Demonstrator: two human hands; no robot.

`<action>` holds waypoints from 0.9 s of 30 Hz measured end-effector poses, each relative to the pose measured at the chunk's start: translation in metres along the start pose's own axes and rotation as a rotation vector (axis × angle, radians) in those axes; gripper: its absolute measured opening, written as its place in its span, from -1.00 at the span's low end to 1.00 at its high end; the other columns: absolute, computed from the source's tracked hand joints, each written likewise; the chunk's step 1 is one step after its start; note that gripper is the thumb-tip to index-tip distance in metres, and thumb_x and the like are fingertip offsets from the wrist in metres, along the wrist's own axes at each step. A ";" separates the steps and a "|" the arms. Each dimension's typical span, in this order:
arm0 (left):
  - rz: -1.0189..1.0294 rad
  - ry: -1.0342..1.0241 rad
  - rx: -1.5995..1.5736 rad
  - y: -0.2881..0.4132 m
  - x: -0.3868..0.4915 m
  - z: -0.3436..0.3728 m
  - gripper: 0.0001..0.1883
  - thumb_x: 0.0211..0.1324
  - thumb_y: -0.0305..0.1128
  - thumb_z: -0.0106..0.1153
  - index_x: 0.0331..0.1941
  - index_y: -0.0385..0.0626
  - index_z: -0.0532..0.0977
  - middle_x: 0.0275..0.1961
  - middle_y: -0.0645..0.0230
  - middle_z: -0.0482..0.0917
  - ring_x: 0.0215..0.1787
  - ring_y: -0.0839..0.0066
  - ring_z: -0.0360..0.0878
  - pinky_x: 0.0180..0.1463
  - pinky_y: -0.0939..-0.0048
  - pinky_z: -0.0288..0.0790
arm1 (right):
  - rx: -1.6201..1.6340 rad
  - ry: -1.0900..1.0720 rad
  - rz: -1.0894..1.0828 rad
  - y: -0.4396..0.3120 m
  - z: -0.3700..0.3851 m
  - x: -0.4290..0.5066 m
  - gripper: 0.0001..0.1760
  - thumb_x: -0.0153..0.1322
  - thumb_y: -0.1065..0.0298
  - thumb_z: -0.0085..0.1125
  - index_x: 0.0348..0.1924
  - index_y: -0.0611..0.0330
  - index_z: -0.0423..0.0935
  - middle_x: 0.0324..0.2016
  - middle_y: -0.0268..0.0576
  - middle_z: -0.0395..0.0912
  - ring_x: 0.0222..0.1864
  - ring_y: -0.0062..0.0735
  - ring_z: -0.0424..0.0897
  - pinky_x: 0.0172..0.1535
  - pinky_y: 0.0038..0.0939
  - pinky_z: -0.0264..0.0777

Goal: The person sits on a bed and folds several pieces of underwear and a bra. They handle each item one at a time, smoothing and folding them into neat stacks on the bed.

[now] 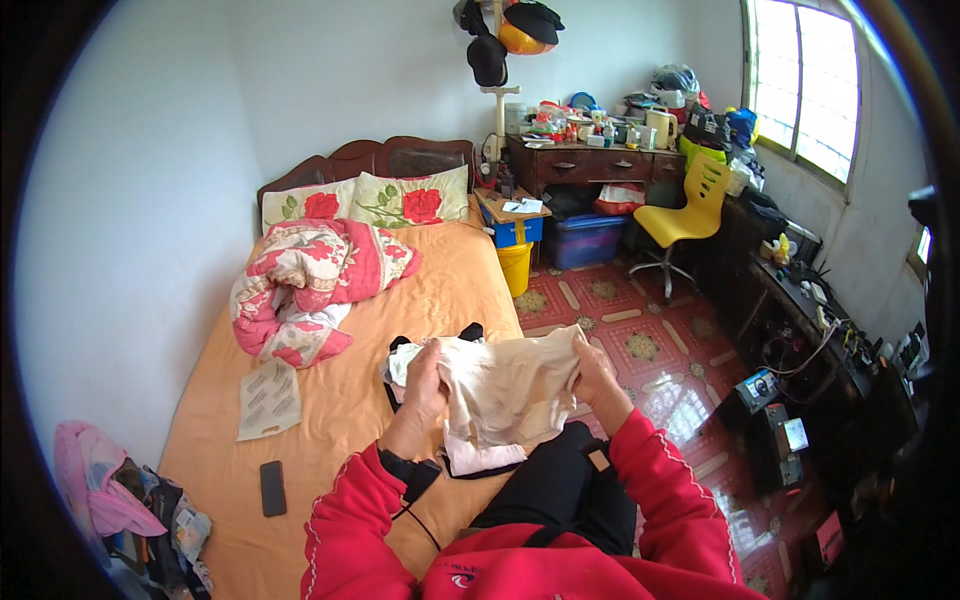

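Note:
A cream-coloured pair of underpants (510, 382) is stretched between my two hands above my lap and the bed's edge. My left hand (425, 382) grips one end of its waistband, and my right hand (596, 375) pinches the other end. Behind my left hand lies a small pile of clothes (401, 364) in white and black, partly hidden by the hand and the garment. Below the held garment, a pale pink folded cloth (487, 457) rests on a dark one at the edge of the bed.
The bed has an orange sheet (360, 465). On it lie a smartphone (273, 488), a printed plastic bag (270, 400), a crumpled floral quilt (322, 277) and heaped clothes (150, 517). A yellow chair (686, 202) stands by the cluttered desk (585, 161). Tiled floor (637, 341) borders the bed.

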State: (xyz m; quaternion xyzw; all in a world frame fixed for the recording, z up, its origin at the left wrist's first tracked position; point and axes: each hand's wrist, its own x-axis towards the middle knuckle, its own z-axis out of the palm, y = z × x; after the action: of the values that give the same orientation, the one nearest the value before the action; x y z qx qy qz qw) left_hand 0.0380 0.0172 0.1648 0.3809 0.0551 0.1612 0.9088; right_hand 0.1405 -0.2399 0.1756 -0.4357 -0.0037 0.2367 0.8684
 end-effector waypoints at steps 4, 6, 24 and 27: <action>0.108 -0.068 0.102 -0.005 -0.038 0.050 -0.78 0.35 -0.30 -0.01 -0.13 -0.17 0.54 -0.34 0.46 0.58 -0.40 0.69 0.54 -0.36 0.62 0.44 | -0.353 -0.142 -0.166 0.015 0.037 -0.028 -0.52 0.55 0.05 -0.16 0.04 0.31 0.46 -0.26 -0.19 0.60 -0.29 -0.43 0.59 -0.24 -0.45 0.48; 0.176 -0.095 0.193 -0.010 -0.051 0.071 -0.75 0.37 -0.29 -0.03 -0.06 -0.17 0.53 -0.34 0.54 0.55 -0.37 0.76 0.49 -0.32 0.67 0.39 | -0.345 -0.279 -0.251 0.025 0.057 -0.045 -0.52 0.55 0.04 -0.18 0.04 0.28 0.47 -0.26 -0.23 0.59 -0.27 -0.53 0.56 -0.21 -0.51 0.44; -0.037 -0.288 0.475 0.017 -0.054 0.050 -0.43 0.14 -0.56 0.12 0.26 -0.17 0.24 0.17 0.30 0.45 0.17 0.46 0.45 0.20 0.38 0.40 | -0.528 -0.510 -0.248 -0.011 0.040 -0.055 -0.60 0.48 0.05 0.05 -0.14 0.24 0.58 -0.36 -0.28 0.55 -0.35 -0.61 0.49 -0.34 -0.52 0.44; -0.073 -0.097 0.693 0.014 -0.056 0.054 -0.72 0.10 -0.59 0.09 -0.06 -0.31 0.53 -0.19 0.34 0.62 -0.21 0.53 0.59 -0.13 0.55 0.47 | -0.416 -0.595 -0.175 -0.008 0.034 -0.046 -0.58 0.47 0.07 0.08 -0.07 0.30 0.54 -0.27 -0.34 0.54 -0.22 -0.56 0.47 -0.13 -0.47 0.42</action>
State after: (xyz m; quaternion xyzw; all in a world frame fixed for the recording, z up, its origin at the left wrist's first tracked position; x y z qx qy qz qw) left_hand -0.0060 -0.0288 0.2114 0.6717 0.0768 0.0818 0.7323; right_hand 0.0956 -0.2375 0.2117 -0.5129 -0.3412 0.2723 0.7391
